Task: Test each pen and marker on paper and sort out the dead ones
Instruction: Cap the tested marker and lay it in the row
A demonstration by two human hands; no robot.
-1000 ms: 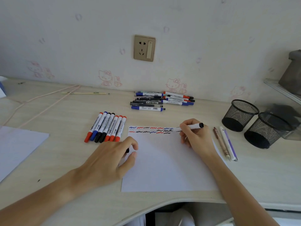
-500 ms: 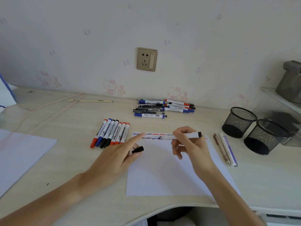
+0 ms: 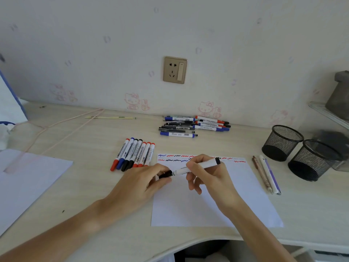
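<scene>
Pale wood-grain desk [image 3: 94, 140]: cylindrical marker [image 3: 196, 167] w/ black cap [image 3: 165, 174].

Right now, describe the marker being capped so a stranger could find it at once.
Start at the white sheet of paper with coloured squiggles along its far edge. Above it the right hand holds a white marker, while the left hand brings a black cap to its tip. It is the only marker off the desk.

A sheet of paper [image 3: 213, 208] lay on the counter [image 3: 94, 186], with a row of markers [image 3: 133, 155] just left of its far corner, a pile of pens [image 3: 194, 125] behind it by the wall, three pens [image 3: 266, 174] just right, and two mesh cups [image 3: 300, 152] farther right.
</scene>
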